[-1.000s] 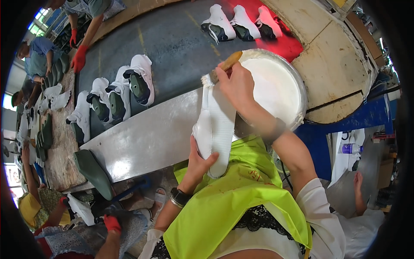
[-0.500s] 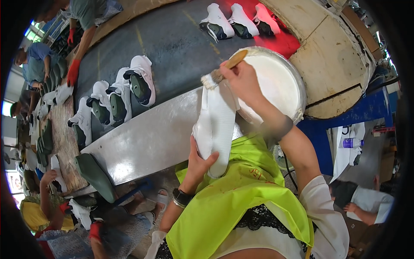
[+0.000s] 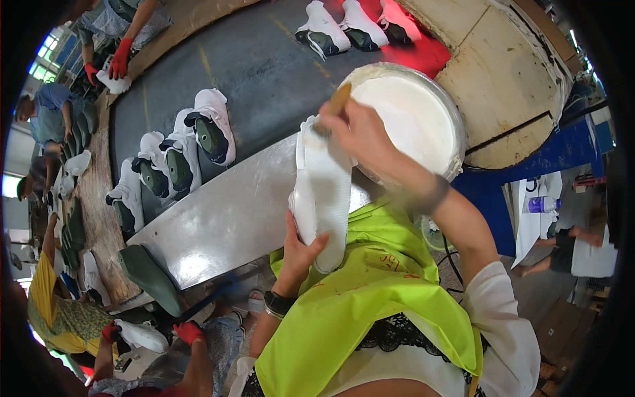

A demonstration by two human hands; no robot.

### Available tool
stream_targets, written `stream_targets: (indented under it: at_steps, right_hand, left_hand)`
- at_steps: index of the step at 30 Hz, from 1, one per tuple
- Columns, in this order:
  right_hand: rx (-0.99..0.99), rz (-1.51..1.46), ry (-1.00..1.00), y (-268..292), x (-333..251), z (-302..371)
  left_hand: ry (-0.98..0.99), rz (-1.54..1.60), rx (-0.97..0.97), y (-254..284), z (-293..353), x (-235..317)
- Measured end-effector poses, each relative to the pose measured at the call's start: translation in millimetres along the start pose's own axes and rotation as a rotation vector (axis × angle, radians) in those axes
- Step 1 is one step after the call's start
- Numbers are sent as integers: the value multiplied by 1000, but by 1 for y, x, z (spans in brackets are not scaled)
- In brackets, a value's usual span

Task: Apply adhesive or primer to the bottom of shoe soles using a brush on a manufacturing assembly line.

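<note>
My left hand (image 3: 301,255) grips a white shoe (image 3: 323,205) near its lower end, thumb across the pale ribbed sole, which faces up. In my right hand (image 3: 360,132) is a brush (image 3: 340,98) with a wooden handle. Its bristles press on the upper end of the sole and are partly hidden by my fingers. Just right of that hand stands a round metal basin (image 3: 456,126) holding a thick white liquid (image 3: 413,109). The shoe is held above a shiny metal ledge (image 3: 218,228).
Several white shoes on green lasts (image 3: 211,135) stand on the dark conveyor belt (image 3: 258,79), more at its far end under red light. A loose green last (image 3: 149,274) lies by the ledge's left end. Co-workers in red gloves (image 3: 121,58) handle shoes at left. A tan board (image 3: 509,86) borders the basin.
The brush has moved from the sole's upper tip down onto the sole, its handle now steeper. The shoe has shifted slightly left. A co-worker at far left has picked up a white shoe.
</note>
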State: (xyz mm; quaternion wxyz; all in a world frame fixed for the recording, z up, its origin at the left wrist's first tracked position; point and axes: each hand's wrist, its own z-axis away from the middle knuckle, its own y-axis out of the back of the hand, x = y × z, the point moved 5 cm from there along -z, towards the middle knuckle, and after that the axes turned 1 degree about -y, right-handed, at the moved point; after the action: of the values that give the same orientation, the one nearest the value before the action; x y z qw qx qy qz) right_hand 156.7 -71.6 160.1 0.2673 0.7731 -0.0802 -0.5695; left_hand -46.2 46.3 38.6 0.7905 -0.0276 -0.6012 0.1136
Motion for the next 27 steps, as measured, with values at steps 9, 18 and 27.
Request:
stream_targets:
  at_steps: [9,18,27]
  right_hand:
    - [104,231,-123,18,19,62]
    - [197,229,-10,6,-3,20]
    - [151,143,-166,33,12,78]
  left_hand:
    - [82,270,-10,10,9,4]
    - [70,300,-33,14,17,0]
    - [70,395,-42,24,0,28]
